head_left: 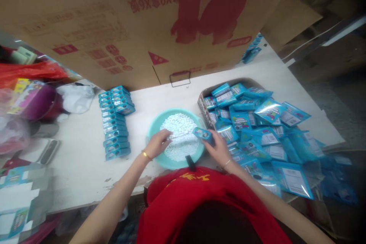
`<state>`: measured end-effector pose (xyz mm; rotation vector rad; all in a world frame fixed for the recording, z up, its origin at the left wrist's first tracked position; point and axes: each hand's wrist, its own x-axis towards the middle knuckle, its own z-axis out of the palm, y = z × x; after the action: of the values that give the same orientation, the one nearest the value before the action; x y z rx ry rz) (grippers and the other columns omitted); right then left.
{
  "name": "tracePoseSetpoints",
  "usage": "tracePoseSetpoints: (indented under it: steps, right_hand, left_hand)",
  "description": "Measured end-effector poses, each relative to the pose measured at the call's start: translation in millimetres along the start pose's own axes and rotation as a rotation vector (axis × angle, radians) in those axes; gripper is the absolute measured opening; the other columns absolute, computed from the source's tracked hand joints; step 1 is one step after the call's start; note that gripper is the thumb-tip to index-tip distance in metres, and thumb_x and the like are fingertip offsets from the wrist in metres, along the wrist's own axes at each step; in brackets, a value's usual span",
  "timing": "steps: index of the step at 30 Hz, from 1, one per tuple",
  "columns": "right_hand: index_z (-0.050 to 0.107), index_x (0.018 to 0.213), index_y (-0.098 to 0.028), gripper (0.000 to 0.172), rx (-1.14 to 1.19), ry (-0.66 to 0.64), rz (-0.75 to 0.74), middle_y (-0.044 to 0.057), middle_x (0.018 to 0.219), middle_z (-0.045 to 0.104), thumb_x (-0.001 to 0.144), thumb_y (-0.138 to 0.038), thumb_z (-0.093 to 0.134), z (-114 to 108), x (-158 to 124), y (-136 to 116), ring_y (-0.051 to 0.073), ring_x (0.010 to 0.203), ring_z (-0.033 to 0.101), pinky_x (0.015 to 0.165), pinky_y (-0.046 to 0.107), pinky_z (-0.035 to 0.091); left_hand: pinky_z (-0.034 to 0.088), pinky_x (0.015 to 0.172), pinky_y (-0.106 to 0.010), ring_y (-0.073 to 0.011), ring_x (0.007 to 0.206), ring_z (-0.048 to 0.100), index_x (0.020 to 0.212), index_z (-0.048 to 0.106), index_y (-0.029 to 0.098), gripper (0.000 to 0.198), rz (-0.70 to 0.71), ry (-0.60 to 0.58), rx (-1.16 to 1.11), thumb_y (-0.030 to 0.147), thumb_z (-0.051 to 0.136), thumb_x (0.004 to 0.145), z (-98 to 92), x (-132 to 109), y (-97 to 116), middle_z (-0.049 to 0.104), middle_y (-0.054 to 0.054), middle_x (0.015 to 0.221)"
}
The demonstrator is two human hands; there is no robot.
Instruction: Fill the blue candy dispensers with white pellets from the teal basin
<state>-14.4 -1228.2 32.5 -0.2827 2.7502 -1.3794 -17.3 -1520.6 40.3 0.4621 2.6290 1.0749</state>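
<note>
While the right hand (pixel 219 148) grips a small blue box (pixel 202 134) over the near right rim of the teal bowl (pixel 156 131), its fingers are clenched round the box's near end. Left hand (pixel 156 144) sits at the bowl's left edge, fingers (pixel 167 134) bent down onto the white pellets (pixel 180 141); can't tell if they pinch any. A gold bracelet (pixel 146 155) is on the left wrist. A black clip-like thing (pixel 190 162) sits at the bowl's near rim, blurred.

Bowl stands on the white surface (pixel 85 160), right in front of the person's red shirt (pixel 200 198).

- Left of bowl, apart from it: rows of blue boxes (pixel 116 122), lined up in two columns, some stacked.
- Right of bowl, just beside it: a low cardboard tray (pixel 203 107) heaped with blue pouches (pixel 263 129), which spill over its edge toward the near right and crowd close to the right forearm.
- Behind everything: a big brown carton (pixel 171 26) with red print, walling off the far side of the surface.
- More blue packs (pixel 251 51) past the carton's right end.
- Far left clutter: a red bag (pixel 31 70), a purple container (pixel 40 103), a white crumpled sheet (pixel 77 97), a dark flat device (pixel 48 150).
- Near left: flat printed cartons (pixel 17 206), blurred.
</note>
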Motion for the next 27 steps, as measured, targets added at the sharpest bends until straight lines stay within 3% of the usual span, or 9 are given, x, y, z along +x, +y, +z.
tracePoseSetpoints:
  steps: [3, 6, 11, 16, 20, 23, 27]
  right_hand:
    - [0.05, 0.122, -0.021, 0.038, -0.069, -0.067, -0.137, 0.012, 0.113, 0.059, 0.085, -0.028, 0.054, 12.2, 9.1, -8.4, 0.028, 0.108, 0.055, 0.093, 0.046, 0.048]
    - [0.049, 0.123, -0.022, 0.04, -0.11, -0.125, -0.222, 0.011, 0.112, 0.059, 0.084, -0.019, 0.053, 22.2, 15.7, -19.9, 0.028, 0.107, 0.055, 0.091, 0.046, 0.049]
    - [0.05, 0.121, -0.021, 0.042, -0.172, -0.175, -0.282, 0.011, 0.107, 0.06, 0.079, -0.013, 0.053, 30.8, 17.6, -24.7, 0.028, 0.101, 0.056, 0.086, 0.044, 0.051]
    - [0.049, 0.123, -0.021, 0.044, -0.17, -0.172, -0.286, 0.011, 0.11, 0.06, 0.08, -0.013, 0.053, 32.3, 16.5, -17.9, 0.027, 0.104, 0.055, 0.088, 0.044, 0.05]
    - [0.05, 0.124, -0.02, 0.045, -0.171, -0.172, -0.262, 0.012, 0.111, 0.06, 0.08, -0.012, 0.053, 31.0, 17.4, -12.3, 0.028, 0.106, 0.055, 0.09, 0.045, 0.049]
    - [0.051, 0.123, -0.02, 0.043, -0.18, -0.178, -0.236, 0.012, 0.112, 0.06, 0.081, -0.013, 0.053, 27.7, 19.3, -8.2, 0.028, 0.106, 0.056, 0.091, 0.045, 0.049]
    - [0.051, 0.124, -0.022, 0.039, -0.151, -0.177, -0.219, 0.011, 0.11, 0.061, 0.085, -0.024, 0.055, 19.8, 22.6, -5.8, 0.028, 0.106, 0.057, 0.091, 0.045, 0.05]
  left_hand:
    - [0.046, 0.077, -0.03, -0.0157, 0.08, 0.056, 0.109, 0.056, 0.019, 0.023, 0.046, -0.054, 0.082, 0.024, 0.047, 0.088, -31.3, -1.5, 29.1, 0.061, -0.006, 0.095]
    - [0.046, 0.075, -0.031, -0.0184, 0.085, 0.057, 0.104, 0.058, 0.019, 0.02, 0.056, -0.151, 0.267, 0.021, 0.045, 0.088, -47.9, 4.4, 59.9, 0.06, -0.006, 0.092]
    - [0.045, 0.068, -0.032, -0.0215, 0.082, 0.056, 0.096, 0.059, 0.019, 0.013, -0.025, -0.264, 0.657, 0.02, 0.051, 0.086, -55.2, 18.6, 106.8, 0.058, -0.008, 0.092]
    - [0.044, 0.07, -0.033, -0.021, 0.078, 0.055, 0.087, 0.061, 0.017, 0.02, 0.008, -0.297, 0.746, 0.012, 0.041, 0.089, -50.4, 24.7, 127.6, 0.059, -0.008, 0.084]
    - [0.044, 0.071, -0.031, -0.0197, 0.079, 0.055, 0.094, 0.061, 0.019, 0.021, 0.032, -0.203, 0.627, 0.023, 0.041, 0.093, -48.6, 16.7, 102.1, 0.059, -0.007, 0.083]
    - [0.045, 0.073, -0.028, -0.0177, 0.083, 0.057, 0.107, 0.058, 0.022, 0.024, -0.017, -0.104, 0.433, 0.032, 0.04, 0.094, -43.2, 4.4, 53.7, 0.06, -0.005, 0.09]
    - [0.045, 0.072, -0.029, -0.0193, 0.082, 0.059, 0.099, 0.06, 0.02, 0.02, -0.302, -0.112, 0.366, 0.031, 0.045, 0.091, -10.3, -7.6, -16.8, 0.061, -0.006, 0.09]
